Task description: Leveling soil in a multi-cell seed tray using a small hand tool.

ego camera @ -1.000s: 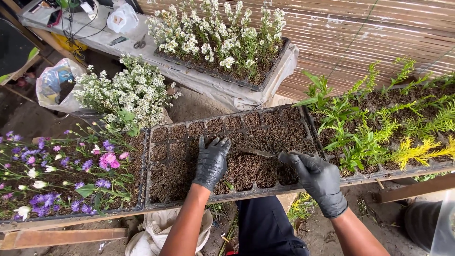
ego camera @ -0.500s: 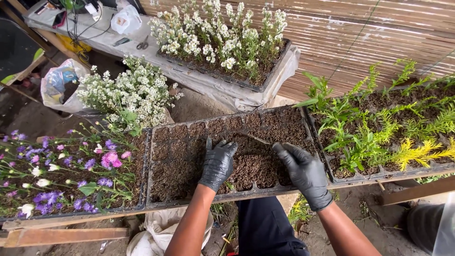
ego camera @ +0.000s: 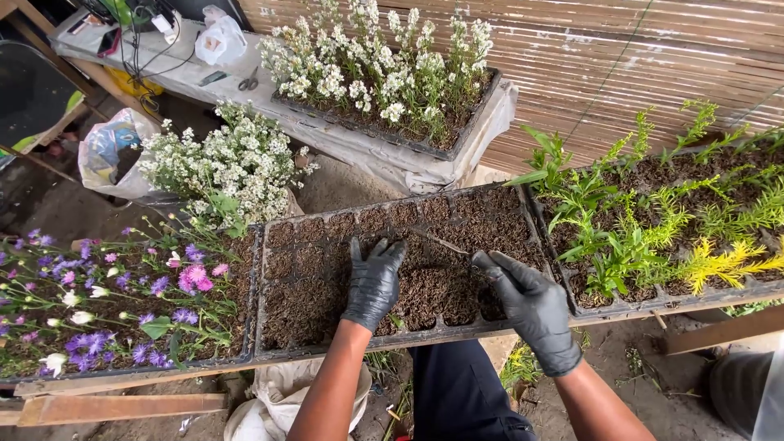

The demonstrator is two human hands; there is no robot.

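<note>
A tray of purple and pink flowers (ego camera: 98, 302) lay well to the left of the left hand (ego camera: 373, 282). That black-gloved hand rested flat, fingers together and clasped on nothing, on the soil of the black seedling tray (ego camera: 327, 224). Just beyond its fingertips and running toward the right hand (ego camera: 531, 306) lay a thin metal tool (ego camera: 441, 242); the right hand's fingers were pinched on its near end. Right of that hand stood a tray of green and yellow seedlings (ego camera: 653, 220). White flowers (ego camera: 384, 65) stood farther off.
</note>
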